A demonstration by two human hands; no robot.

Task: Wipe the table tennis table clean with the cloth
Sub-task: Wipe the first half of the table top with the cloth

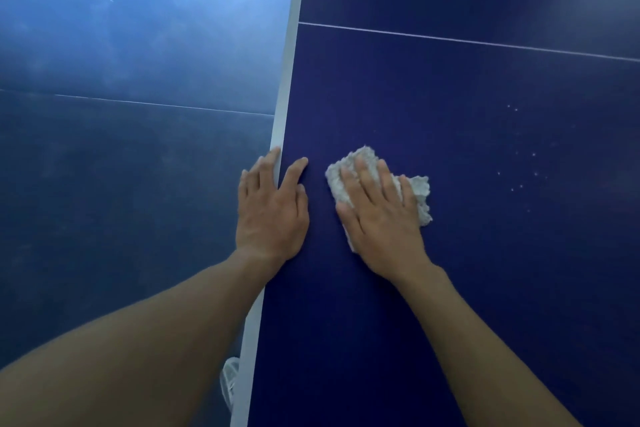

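- Near the bench (450, 270) edge, the right hand (381, 225) presses flat on the cloth (420, 201) to scrub.
- Beside it, the left hand (273, 215) (fingers straight) rests, likely bracing the lean.

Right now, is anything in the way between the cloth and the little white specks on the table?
No, nothing visible. The fluffy white cloth lies under the flat right hand, and only bare dark blue table top separates it from the white specks to its right. The left hand rests on the other side.
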